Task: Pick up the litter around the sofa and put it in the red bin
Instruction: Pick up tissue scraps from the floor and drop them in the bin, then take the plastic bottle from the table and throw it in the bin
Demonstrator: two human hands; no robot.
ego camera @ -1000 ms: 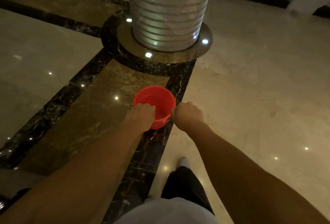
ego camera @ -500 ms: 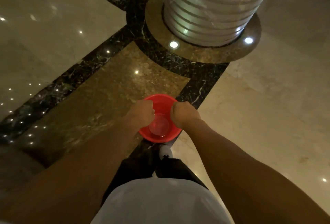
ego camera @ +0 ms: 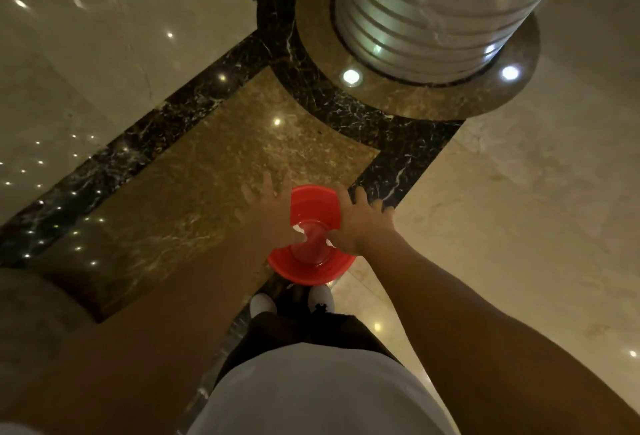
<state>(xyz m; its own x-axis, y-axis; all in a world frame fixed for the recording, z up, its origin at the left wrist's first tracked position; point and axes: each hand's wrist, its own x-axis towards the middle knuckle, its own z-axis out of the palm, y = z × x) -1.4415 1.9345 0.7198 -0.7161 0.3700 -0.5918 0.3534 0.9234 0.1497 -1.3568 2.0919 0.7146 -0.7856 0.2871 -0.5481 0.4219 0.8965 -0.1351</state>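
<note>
Both bare forearms reach straight forward and down from the bottom corners, converging over the red bin point(ego camera: 309, 263). The left hand point(ego camera: 268, 211) hangs over the bin's left side with palm down and fingers spread wide, holding nothing; its thumb points in toward the bin's middle. The right hand point(ego camera: 360, 218) mirrors it over the right side, fingers splayed and empty as well. Whether either hand touches the rim cannot be told. The bin stands on the floor point(ego camera: 207, 171) at the seam of a brown marble panel and a dark veined border, just ahead of two white shoes point(ego camera: 292, 301), and small pale scraps point(ego camera: 300, 229) show inside it between the thumbs. Farther ahead rises a banded silver column point(ego camera: 436, 8) on a round base with small lights.
</note>
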